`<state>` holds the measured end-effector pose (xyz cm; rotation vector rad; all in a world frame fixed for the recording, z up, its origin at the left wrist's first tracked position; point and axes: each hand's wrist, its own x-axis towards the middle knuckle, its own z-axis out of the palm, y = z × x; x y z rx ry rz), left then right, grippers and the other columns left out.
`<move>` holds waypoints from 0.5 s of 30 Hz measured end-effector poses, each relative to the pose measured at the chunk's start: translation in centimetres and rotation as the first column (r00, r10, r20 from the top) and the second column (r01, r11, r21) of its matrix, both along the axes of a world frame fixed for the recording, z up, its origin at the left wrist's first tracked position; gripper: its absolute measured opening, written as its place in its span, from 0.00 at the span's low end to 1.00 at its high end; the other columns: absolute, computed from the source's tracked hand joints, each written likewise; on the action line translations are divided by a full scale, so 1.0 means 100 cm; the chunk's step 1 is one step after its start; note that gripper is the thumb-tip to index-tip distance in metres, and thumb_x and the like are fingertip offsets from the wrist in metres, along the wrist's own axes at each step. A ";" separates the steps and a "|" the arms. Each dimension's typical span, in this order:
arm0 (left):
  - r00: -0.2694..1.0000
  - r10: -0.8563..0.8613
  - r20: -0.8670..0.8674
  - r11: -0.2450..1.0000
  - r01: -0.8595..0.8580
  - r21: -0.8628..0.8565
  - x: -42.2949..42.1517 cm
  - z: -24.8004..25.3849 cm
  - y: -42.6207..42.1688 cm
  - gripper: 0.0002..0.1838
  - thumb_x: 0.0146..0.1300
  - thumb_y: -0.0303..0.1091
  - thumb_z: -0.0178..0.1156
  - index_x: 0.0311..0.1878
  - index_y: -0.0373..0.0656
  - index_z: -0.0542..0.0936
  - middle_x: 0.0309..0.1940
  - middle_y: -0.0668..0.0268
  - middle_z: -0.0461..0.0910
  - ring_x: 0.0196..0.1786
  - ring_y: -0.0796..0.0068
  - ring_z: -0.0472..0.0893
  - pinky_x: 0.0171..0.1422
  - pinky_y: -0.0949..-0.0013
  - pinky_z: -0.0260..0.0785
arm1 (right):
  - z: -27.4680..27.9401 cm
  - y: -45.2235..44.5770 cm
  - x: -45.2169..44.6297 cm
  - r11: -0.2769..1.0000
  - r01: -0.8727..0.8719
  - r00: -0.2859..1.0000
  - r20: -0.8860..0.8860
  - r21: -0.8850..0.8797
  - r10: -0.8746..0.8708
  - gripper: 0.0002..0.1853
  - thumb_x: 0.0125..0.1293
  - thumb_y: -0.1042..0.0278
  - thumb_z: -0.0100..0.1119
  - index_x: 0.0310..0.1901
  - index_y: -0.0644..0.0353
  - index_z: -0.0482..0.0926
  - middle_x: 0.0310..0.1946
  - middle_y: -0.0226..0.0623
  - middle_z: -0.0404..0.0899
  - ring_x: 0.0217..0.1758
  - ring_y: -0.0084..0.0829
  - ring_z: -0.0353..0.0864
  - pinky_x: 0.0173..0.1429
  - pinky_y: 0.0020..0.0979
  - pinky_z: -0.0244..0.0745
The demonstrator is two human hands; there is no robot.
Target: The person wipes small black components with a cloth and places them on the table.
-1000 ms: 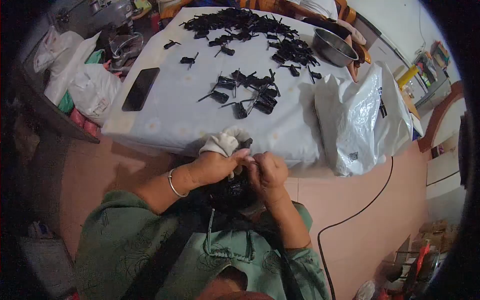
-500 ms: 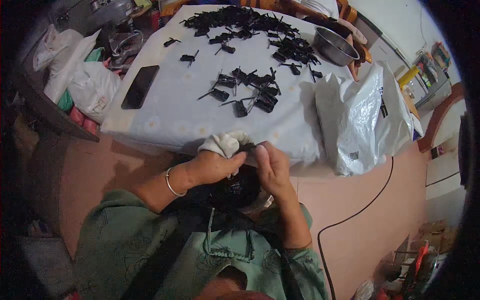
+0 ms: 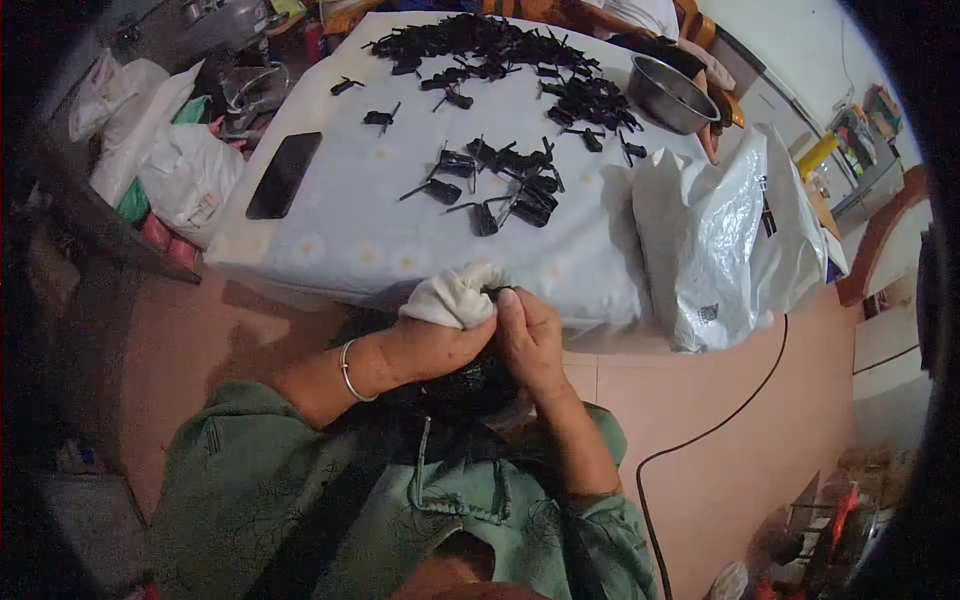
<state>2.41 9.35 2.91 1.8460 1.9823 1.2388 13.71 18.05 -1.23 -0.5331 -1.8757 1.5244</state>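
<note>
My left hand (image 3: 445, 325), partly covered by a whitish glove or cloth (image 3: 452, 297), is closed at the table's front edge. Its fingers curl round a small dark piece (image 3: 497, 291), mostly hidden. Against it, my right hand (image 3: 532, 335) is bare and pinches that same dark piece between thumb and fingers. Below both hands sits a shiny black plastic bag or bundle (image 3: 470, 388). Farther up the table, several black clip-like parts with thin arms (image 3: 485, 217) lie in a loose group, and a larger pile of them (image 3: 480, 42) spreads at the back.
A dark phone (image 3: 284, 176) lies on the white-covered table (image 3: 330, 240), left side. At the right stand a metal bowl (image 3: 672, 95) and a white plastic bag (image 3: 700, 250). White sacks (image 3: 188, 180) are at the left; a black cable (image 3: 712, 432) crosses the floor.
My left hand has turned, so its back shows more and its thumb less. My right hand has opened slightly, then closed again on the dark piece beside the left one.
</note>
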 end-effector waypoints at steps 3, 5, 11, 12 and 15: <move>0.985 -0.010 0.170 0.989 -0.016 0.148 -0.007 -0.007 0.001 0.13 0.55 0.29 0.53 0.43 0.37 0.68 0.30 0.58 0.72 0.33 0.62 0.75 0.35 0.64 0.67 | 0.012 0.006 0.003 0.999 -0.011 1.000 -0.006 0.035 0.011 0.11 0.62 0.66 0.52 0.29 0.66 0.71 0.21 0.40 0.73 0.24 0.25 0.68 0.31 0.27 0.66; 0.881 -0.020 0.473 1.000 0.007 0.028 -0.019 -0.007 0.000 0.17 0.58 0.31 0.53 0.50 0.39 0.65 0.32 0.64 0.70 0.35 0.72 0.72 0.38 0.68 0.67 | 0.011 0.012 0.006 0.990 0.020 1.000 -0.027 0.141 -0.017 0.10 0.62 0.66 0.53 0.33 0.67 0.73 0.23 0.41 0.75 0.26 0.25 0.72 0.33 0.26 0.68; 0.775 -0.014 0.631 0.982 0.128 -0.136 -0.021 -0.005 -0.003 0.16 0.62 0.32 0.48 0.52 0.38 0.64 0.24 0.68 0.69 0.28 0.79 0.70 0.34 0.76 0.65 | 0.010 0.018 0.014 0.953 -0.068 0.995 0.085 0.296 0.044 0.06 0.59 0.72 0.56 0.34 0.67 0.76 0.21 0.28 0.74 0.27 0.17 0.69 0.31 0.21 0.66; 0.891 -0.038 0.453 0.975 0.132 -0.177 -0.021 -0.006 -0.003 0.17 0.62 0.32 0.48 0.52 0.37 0.64 0.22 0.68 0.69 0.27 0.80 0.70 0.34 0.76 0.65 | 0.015 0.017 0.013 0.948 -0.051 0.997 0.068 0.315 0.032 0.06 0.59 0.72 0.56 0.32 0.67 0.76 0.21 0.28 0.74 0.27 0.16 0.68 0.31 0.21 0.66; 0.911 -0.174 0.373 0.963 0.236 -0.127 -0.015 -0.003 -0.003 0.16 0.60 0.31 0.47 0.51 0.36 0.65 0.24 0.67 0.69 0.28 0.79 0.70 0.34 0.73 0.66 | 0.011 0.016 0.010 0.963 -0.027 0.998 0.057 0.267 0.013 0.06 0.58 0.72 0.56 0.30 0.67 0.75 0.21 0.28 0.73 0.26 0.15 0.68 0.31 0.20 0.66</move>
